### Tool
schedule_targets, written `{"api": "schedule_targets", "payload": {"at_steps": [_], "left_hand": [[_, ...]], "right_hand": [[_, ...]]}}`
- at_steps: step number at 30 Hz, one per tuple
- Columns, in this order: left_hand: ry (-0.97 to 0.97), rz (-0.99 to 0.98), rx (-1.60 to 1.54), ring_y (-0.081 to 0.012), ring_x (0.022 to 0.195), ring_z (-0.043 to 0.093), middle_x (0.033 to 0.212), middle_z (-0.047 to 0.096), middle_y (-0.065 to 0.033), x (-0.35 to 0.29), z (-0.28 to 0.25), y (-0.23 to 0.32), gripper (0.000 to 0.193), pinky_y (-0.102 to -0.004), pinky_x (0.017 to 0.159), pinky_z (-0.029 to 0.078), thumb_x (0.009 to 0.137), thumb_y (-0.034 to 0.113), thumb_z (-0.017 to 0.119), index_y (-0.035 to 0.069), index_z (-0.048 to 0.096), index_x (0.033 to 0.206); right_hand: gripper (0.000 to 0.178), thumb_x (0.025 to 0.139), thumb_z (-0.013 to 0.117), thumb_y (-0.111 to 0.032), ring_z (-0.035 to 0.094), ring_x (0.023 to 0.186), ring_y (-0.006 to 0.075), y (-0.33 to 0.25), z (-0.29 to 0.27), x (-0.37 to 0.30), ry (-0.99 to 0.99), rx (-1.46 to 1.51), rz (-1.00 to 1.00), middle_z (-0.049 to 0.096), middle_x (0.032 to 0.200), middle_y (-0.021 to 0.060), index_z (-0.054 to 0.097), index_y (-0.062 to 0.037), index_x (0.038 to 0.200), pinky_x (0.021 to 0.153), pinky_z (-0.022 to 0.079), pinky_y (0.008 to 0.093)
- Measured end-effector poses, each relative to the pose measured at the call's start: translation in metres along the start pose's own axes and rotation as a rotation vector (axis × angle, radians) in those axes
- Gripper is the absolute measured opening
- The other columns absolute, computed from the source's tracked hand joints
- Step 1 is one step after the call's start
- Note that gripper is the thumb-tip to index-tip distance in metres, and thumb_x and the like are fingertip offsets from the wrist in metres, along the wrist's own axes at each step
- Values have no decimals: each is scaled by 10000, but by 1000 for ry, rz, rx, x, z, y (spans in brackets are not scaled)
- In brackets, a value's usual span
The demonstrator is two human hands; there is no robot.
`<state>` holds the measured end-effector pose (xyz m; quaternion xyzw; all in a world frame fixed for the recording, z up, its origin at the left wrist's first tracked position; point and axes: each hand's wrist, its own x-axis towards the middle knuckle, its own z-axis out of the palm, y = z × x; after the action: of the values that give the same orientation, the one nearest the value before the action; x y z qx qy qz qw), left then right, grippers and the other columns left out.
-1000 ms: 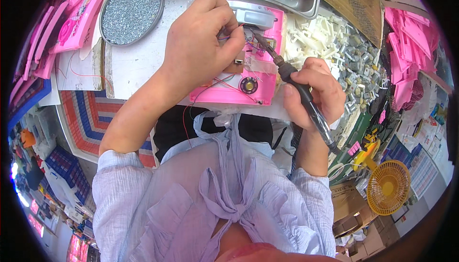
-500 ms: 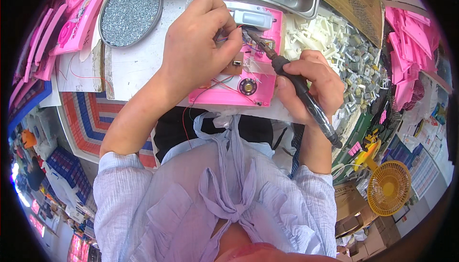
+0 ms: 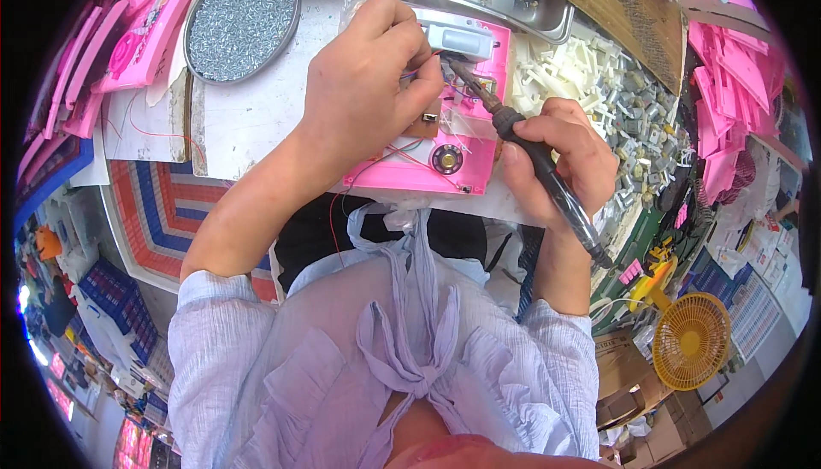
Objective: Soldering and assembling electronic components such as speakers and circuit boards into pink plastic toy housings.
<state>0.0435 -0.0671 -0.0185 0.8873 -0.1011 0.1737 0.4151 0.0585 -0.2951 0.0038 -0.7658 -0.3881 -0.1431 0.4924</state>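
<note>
A pink plastic housing [image 3: 359,180] lies on the bench in front of me, with thin wires, a small brown circuit board [image 3: 425,127], a round speaker [image 3: 446,159] and a pale grey-blue box-shaped part [image 3: 462,41] in it. My right hand [image 3: 564,157] grips the black handle of a soldering iron [image 3: 539,157]. The iron's tip points up and left into the wiring just below the grey-blue part. My left hand [image 3: 368,84] is pinched over the housing's left side, close to the tip. A thin wire seems to be at its fingertips.
At the upper left stands a round dish [image 3: 190,41] of small screws. A metal tray [image 3: 560,29] with small hardware sits at the back. White plastic pieces [image 3: 556,67] and small motors [image 3: 637,127] are heaped to the right. Pink panels [image 3: 727,84] are stacked at both sides; a yellow fan [image 3: 691,341] stands lower right.
The whole view has shifted slightly. My left hand's fingers have moved a little closer to the iron's tip, and the right hand still holds the iron in much the same pose.
</note>
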Motion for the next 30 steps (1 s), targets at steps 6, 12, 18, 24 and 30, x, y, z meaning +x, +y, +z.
{"api": "schedule_targets", "payload": {"at_steps": [6,12,18,24,30], "left_hand": [[1,36,22,-198,687,622,916,579,-73,-1,0,-1,122,-318,612,528,793,49,750,9,635,797],[17,0,26,-253,718,636,915,602,-69,-1,1,2,119,-372,622,527,777,97,750,42,645,777],[23,18,46,-262,718,636,922,604,-76,-1,0,2,125,-374,626,529,774,99,759,41,649,788],[-56,74,12,-216,740,649,977,609,-74,-4,-23,22,171,-321,631,547,804,78,777,32,667,928],[-506,427,103,-275,909,698,1075,677,-80,-3,-12,22,222,-367,749,560,798,88,773,67,708,1010]], "right_hand": [[294,701,787,28,521,525,221,-12,-11,-6,48,0,19,632,669,83,656,-9,963,546,433,336],[291,712,788,14,530,551,227,-17,-29,-24,64,-2,100,613,666,97,650,12,968,566,443,341],[296,711,800,13,566,613,248,-15,-31,-32,120,-43,100,638,724,118,656,16,970,603,475,350],[285,717,798,16,596,668,260,-21,-44,-38,166,-56,171,655,754,132,661,22,967,659,504,358],[271,791,754,26,596,763,244,-22,-46,-40,150,-52,193,660,850,143,627,50,1029,805,489,395]]}}
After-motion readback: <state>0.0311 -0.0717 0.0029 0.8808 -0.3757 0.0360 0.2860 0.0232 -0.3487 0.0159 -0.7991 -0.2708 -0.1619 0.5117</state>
